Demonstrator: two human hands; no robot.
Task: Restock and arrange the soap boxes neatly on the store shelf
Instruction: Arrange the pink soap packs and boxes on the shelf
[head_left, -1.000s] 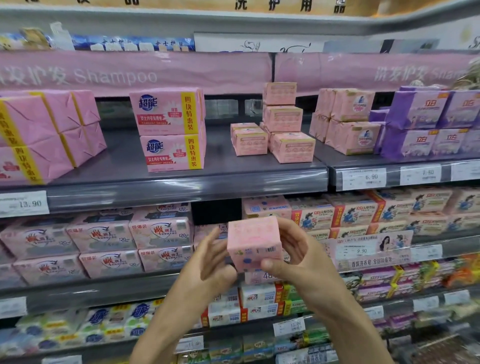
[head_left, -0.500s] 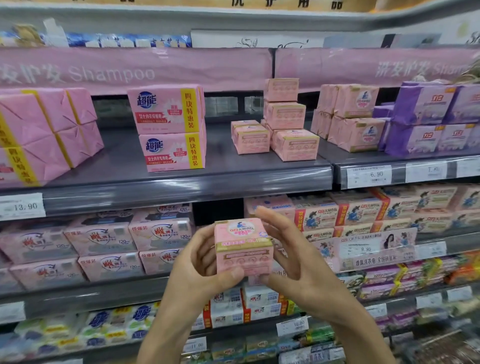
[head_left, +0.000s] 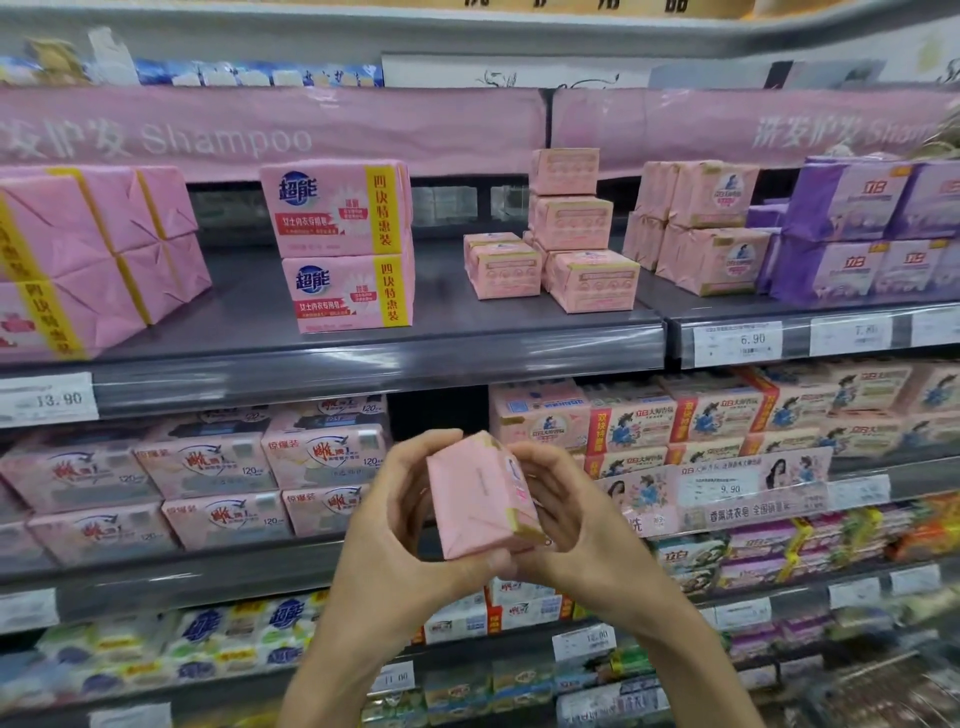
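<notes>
I hold a small pink soap box (head_left: 480, 499) in both hands in front of the middle shelf, tilted so its folded paper end faces me. My left hand (head_left: 400, 525) grips its left side and bottom. My right hand (head_left: 566, 514) curls round its right side. On the upper grey shelf (head_left: 415, 338) matching pink soap boxes (head_left: 571, 228) stand in a loose stack, with a lower pair (head_left: 501, 265) to their left.
Two large pink four-packs (head_left: 345, 244) stand left of the stack, and more pink packs (head_left: 78, 260) at far left. Pink packs (head_left: 701, 228) and purple packs (head_left: 862, 234) fill the right section. The lower shelves hold several rows of soap packs.
The box has turned in my hands: its printed face pointed at me before, now a folded end does. Both hands stayed at about the same height.
</notes>
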